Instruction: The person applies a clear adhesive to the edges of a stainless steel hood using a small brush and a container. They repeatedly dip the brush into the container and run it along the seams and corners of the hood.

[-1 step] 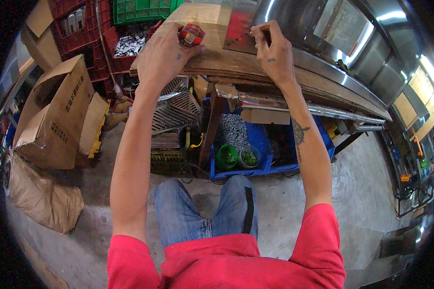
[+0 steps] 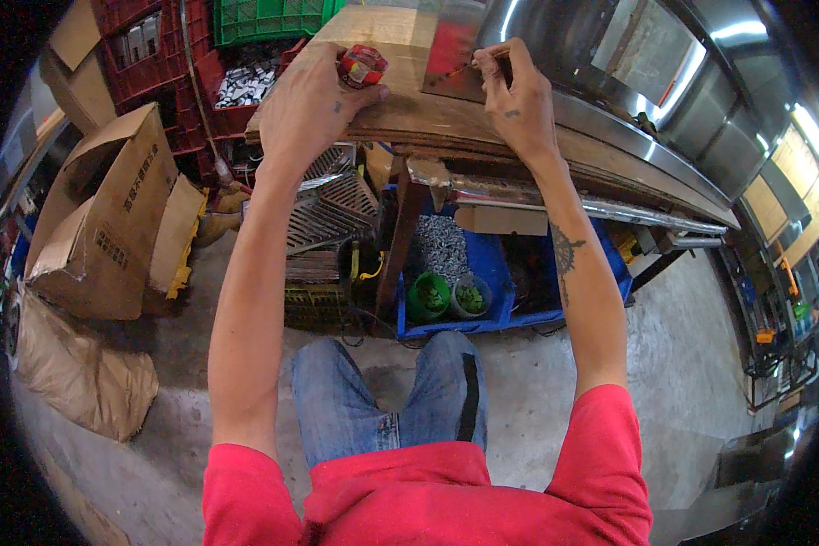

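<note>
My left hand (image 2: pixel 305 109) is wrapped round a small red container (image 2: pixel 362 67) with a printed label, held above the left end of the wooden worktop (image 2: pixel 409 118). In my right hand (image 2: pixel 519 100), thumb and fingertips are pinched on a thin brownish stick (image 2: pixel 464 69). Its tip points left, close to the corner of a shiny steel panel (image 2: pixel 555 41) lying on the worktop. The stick is too small to tell its exact kind. A red reflection shows in the steel beside it.
Under the worktop, blue bins (image 2: pixel 500 309) hold small metal parts (image 2: pixel 441 246), a green cup (image 2: pixel 428 296) and a pale cup (image 2: pixel 470 297). Slotted metal pieces (image 2: pixel 337 214) are stacked beside them. An open cardboard box (image 2: pixel 109 218) and red crates (image 2: pixel 168 77) stand at left.
</note>
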The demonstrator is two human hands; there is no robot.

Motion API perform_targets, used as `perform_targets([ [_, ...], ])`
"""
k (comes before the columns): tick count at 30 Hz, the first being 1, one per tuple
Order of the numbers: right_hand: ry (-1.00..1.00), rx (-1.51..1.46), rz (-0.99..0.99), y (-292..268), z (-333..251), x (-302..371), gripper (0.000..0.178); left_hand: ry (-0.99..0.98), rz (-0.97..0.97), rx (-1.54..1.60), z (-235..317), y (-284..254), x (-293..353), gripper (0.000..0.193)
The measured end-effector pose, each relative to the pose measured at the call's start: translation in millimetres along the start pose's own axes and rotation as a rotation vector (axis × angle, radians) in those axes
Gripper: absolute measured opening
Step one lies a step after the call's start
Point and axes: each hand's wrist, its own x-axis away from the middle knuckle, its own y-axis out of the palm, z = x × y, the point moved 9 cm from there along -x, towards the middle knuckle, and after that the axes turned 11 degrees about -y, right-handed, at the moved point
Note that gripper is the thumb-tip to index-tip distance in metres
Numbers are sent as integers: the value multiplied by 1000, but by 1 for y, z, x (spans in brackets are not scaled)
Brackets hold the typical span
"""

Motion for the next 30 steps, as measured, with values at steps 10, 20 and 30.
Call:
perform_targets([
  [10,-12,-26,-6,1,1,-8,11,22,31,-8,0,2,-8,60],
  [20,13,-36,18,0,4,-6,15,-9,10,-8,-1,3,-8,60],
  [30,37,-185,107,16,-28,-20,16,33,-1,-6,-10,12,-14,55],
])
